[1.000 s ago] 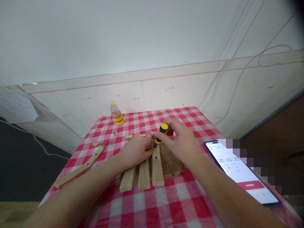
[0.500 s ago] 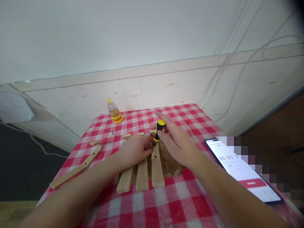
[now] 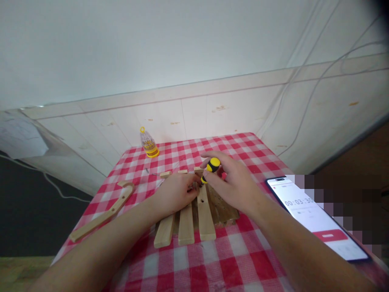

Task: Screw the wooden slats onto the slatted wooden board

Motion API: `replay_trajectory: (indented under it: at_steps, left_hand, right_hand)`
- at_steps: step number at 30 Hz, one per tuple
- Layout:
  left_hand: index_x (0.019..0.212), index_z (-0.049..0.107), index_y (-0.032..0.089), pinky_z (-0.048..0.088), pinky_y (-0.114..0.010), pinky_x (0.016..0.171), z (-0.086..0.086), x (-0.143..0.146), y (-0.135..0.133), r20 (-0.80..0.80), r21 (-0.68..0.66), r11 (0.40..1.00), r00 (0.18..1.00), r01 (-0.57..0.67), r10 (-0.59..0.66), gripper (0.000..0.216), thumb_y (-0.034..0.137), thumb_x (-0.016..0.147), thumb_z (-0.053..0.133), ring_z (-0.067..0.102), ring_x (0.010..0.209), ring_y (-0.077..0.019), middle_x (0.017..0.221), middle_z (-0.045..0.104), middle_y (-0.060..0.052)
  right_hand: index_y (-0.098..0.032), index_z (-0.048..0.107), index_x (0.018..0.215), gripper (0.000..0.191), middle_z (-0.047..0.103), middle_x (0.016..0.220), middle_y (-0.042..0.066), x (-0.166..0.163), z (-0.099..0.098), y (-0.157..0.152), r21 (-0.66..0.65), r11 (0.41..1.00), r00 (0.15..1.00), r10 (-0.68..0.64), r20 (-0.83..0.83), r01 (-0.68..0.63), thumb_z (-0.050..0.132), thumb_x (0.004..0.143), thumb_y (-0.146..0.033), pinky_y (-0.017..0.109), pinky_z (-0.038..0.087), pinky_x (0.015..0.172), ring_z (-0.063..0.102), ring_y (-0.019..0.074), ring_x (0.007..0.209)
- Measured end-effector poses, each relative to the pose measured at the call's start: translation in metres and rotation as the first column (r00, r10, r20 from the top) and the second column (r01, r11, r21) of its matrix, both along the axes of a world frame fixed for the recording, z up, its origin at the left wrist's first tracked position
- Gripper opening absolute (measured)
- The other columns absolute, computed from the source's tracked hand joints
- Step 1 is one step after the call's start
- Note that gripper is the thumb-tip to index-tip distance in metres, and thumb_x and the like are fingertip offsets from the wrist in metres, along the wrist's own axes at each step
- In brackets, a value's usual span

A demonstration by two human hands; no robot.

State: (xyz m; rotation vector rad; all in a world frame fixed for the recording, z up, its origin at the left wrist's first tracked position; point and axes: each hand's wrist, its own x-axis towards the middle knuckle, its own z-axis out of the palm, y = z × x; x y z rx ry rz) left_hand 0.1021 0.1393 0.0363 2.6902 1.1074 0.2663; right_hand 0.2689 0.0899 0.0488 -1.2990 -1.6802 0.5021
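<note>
My right hand [image 3: 232, 178] is closed on a yellow-and-black screwdriver [image 3: 213, 164]. The tool leans to the right, with its tip down at the rightmost wooden slat [image 3: 206, 219]. Close by the tip, the fingers of my left hand [image 3: 180, 190] are pinched together over that slat, and what they hold is hidden. Under my left hand lie a middle slat [image 3: 186, 227] and a left slat [image 3: 164, 232], side by side. All three rest on a brown board [image 3: 225, 209] dotted with small holes.
A curved wooden hook-shaped piece [image 3: 103, 215] with holes lies at the left. Behind it are small screws [image 3: 146, 170] and a clear, yellow-based bit holder [image 3: 149, 145]. A phone [image 3: 316, 221] showing a timer lies at the right. A checked cloth [image 3: 206, 267] covers the table.
The screwdriver handle has tipped further right and toward me, with my right hand turning along. My left hand stays at the slat. The whole view has shifted slightly.
</note>
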Motion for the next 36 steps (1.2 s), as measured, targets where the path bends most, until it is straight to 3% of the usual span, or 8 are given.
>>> replay_trajectory:
  at_steps: [6,10,14,18,22,25,28,36]
  left_hand:
    - [0.079,0.061,0.017,0.039,-0.022,0.057,0.0017,0.0007,-0.0008,-0.016,-0.007,1.000,1.000,-0.001,0.001,0.013,0.013,0.074,0.050,0.057,0.065,-0.0143,0.072,0.063,-0.001]
    - [0.079,0.060,0.017,0.037,-0.022,0.056,0.0015,0.0009,-0.0016,-0.009,0.023,1.000,1.000,0.000,0.000,0.011,0.014,0.075,0.050,0.055,0.061,-0.0136,0.068,0.061,0.000]
    - [0.077,0.060,0.017,0.034,-0.022,0.052,0.0011,0.0014,-0.0015,-0.025,0.019,1.000,1.000,-0.009,0.009,0.009,0.015,0.076,0.051,0.053,0.057,-0.0129,0.064,0.059,0.000]
    - [0.079,0.059,0.017,0.034,-0.022,0.052,0.0006,0.0014,-0.0011,-0.010,0.012,1.000,1.000,-0.012,0.012,0.010,0.016,0.077,0.050,0.054,0.059,-0.0131,0.066,0.060,0.000]
    - [0.078,0.059,0.017,0.036,-0.021,0.054,0.0004,0.0009,-0.0013,0.029,-0.035,0.999,1.000,-0.011,0.012,0.009,0.017,0.077,0.051,0.055,0.061,-0.0125,0.069,0.062,0.000]
    - [0.077,0.059,0.017,0.036,-0.022,0.054,0.0007,0.0010,-0.0012,0.021,-0.038,0.999,1.000,-0.021,0.022,0.008,0.018,0.076,0.051,0.055,0.061,-0.0128,0.069,0.062,-0.001]
    - [0.074,0.058,0.016,0.036,-0.022,0.054,0.0010,0.0012,-0.0010,-0.009,-0.004,1.000,1.000,-0.018,0.018,0.008,0.018,0.076,0.051,0.054,0.061,-0.0133,0.069,0.062,-0.001]
    - [0.075,0.059,0.017,0.034,-0.022,0.053,0.0002,0.0004,-0.0012,-0.027,0.015,1.000,0.999,-0.025,0.026,0.008,0.016,0.075,0.050,0.054,0.058,-0.0127,0.064,0.060,0.000]
  right_hand:
    - [-0.020,0.048,0.116,0.034,0.063,0.092,0.004,0.0030,0.0012,0.0008,-0.035,0.994,0.993,0.103,0.050,-0.101,0.046,0.082,-0.021,0.028,0.043,0.065,0.058,0.0146,0.075]
    - [-0.018,0.054,0.084,0.018,0.058,0.070,0.001,-0.0003,0.0006,0.0034,-0.018,0.997,0.982,-0.065,0.176,0.069,0.055,0.082,-0.036,0.024,0.035,0.052,0.053,0.0128,0.060]
    - [-0.018,0.052,0.087,0.027,0.057,0.067,0.000,-0.0045,-0.0038,0.0034,-0.010,0.989,0.973,-0.141,0.182,0.145,0.058,0.080,-0.043,0.023,0.031,0.048,0.051,0.0121,0.056]
    - [-0.019,0.054,0.090,0.024,0.060,0.072,0.002,-0.0035,-0.0046,0.0011,-0.004,0.997,0.986,-0.079,0.144,0.081,0.053,0.082,-0.042,0.024,0.036,0.053,0.054,0.0136,0.061]
    - [-0.020,0.048,0.115,0.032,0.060,0.106,0.005,0.0005,-0.0029,-0.0003,0.021,0.996,0.996,0.082,0.020,-0.082,0.047,0.082,-0.021,0.029,0.044,0.078,0.057,0.0158,0.092]
    - [-0.019,0.051,0.105,0.026,0.060,0.099,0.004,0.0015,-0.0008,0.0003,0.002,0.989,0.988,0.147,0.038,-0.147,0.042,0.081,-0.015,0.028,0.044,0.073,0.056,0.0150,0.087]
    - [-0.018,0.052,0.086,0.008,0.058,0.081,0.003,0.0010,0.0012,0.0025,-0.026,0.998,0.992,0.061,0.115,-0.058,0.046,0.083,-0.023,0.025,0.039,0.058,0.053,0.0137,0.070]
    - [-0.017,0.053,0.079,0.020,0.059,0.073,0.002,-0.0001,-0.0042,0.0091,0.042,0.993,0.983,-0.117,0.144,0.112,0.059,0.080,-0.036,0.024,0.036,0.056,0.052,0.0127,0.064]
